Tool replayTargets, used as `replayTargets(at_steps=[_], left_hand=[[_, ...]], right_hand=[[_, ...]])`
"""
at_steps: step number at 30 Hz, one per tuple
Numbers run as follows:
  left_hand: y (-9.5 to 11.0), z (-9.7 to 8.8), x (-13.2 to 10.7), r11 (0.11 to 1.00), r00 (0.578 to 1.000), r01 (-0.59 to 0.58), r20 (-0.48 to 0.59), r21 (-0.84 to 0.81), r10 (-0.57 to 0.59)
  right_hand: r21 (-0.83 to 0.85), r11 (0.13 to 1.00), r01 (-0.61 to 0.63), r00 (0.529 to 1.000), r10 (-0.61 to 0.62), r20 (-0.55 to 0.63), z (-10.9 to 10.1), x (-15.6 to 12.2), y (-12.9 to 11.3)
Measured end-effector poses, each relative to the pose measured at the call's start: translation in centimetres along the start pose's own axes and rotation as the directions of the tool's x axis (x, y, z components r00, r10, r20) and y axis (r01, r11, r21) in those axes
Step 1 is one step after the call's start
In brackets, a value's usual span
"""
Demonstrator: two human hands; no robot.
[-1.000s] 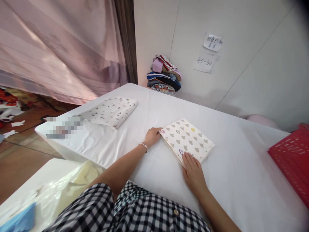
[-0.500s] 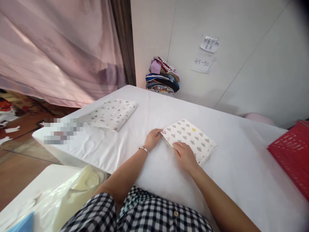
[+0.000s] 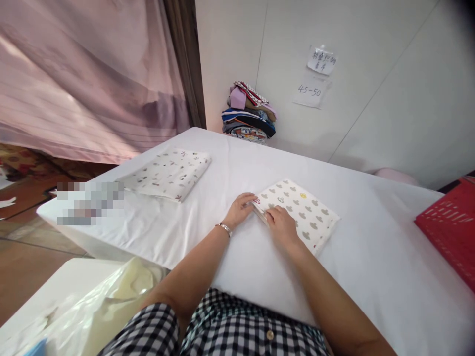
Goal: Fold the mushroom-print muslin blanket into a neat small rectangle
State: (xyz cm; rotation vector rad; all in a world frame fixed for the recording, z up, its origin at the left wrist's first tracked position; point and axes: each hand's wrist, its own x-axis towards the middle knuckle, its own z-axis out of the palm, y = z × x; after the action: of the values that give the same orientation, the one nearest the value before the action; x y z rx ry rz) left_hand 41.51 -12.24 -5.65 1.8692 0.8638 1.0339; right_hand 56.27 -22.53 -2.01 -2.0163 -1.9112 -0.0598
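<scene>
A folded white cloth (image 3: 309,210) with grey cloud-like shapes and a few coloured marks lies on the white-covered table (image 3: 374,247). At its left corner, my left hand (image 3: 237,212) pinches the edge with fingers and thumb; a bracelet circles that wrist. My right hand (image 3: 284,227) is closed over the near edge, fingers curled, and hides part of the layers there. Farther left rests another folded cloth (image 3: 172,173), white with small leaf-like prints, apart from both hands.
Stacked folded fabrics (image 3: 248,116) stand at the table's far side by the wall. A red plastic basket (image 3: 451,222) is at the right edge. Clear plastic wrapping (image 3: 111,301) lies on a white surface at lower left. A pink curtain (image 3: 92,84) hangs behind.
Both hands have stayed at the near edge of the cloud-patterned cloth. The right hand has slid slightly closer to the left along the edge. The view has shifted a little.
</scene>
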Motion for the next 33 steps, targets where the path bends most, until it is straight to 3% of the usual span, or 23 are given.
replayTargets(at_steps=[8, 13, 18, 27, 33], left_hand=[[-0.7, 0.1, 0.1, 0.992, 0.996, -0.076, 0.044, 0.096, 0.072], [-0.6, -0.2, 0.0, 0.969, 0.986, -0.164, 0.07, 0.184, 0.154], [-0.5, -0.1, 0.2, 0.967, 0.989, -0.139, 0.086, 0.211, 0.123], [-0.3, -0.2, 0.5, 0.978, 0.989, -0.144, 0.06, 0.154, 0.136], [0.3, -1.1, 0.3, 0.977, 0.985, -0.121, 0.144, 0.174, 0.096]], right_hand=[[0.055, 0.998, -0.012, 1.0, 0.011, 0.028, 0.3, 0.4, 0.5], [0.053, 0.999, 0.008, 0.997, -0.004, -0.073, 0.2, -0.2, 0.1], [0.013, 0.997, 0.082, 0.994, -0.081, -0.074, 0.3, -0.7, -0.2], [-0.025, 0.996, 0.084, 0.996, -0.085, -0.04, 0.6, -0.7, -0.3], [-0.036, 0.997, 0.07, 0.995, -0.072, -0.067, 1.1, -0.8, 0.0]])
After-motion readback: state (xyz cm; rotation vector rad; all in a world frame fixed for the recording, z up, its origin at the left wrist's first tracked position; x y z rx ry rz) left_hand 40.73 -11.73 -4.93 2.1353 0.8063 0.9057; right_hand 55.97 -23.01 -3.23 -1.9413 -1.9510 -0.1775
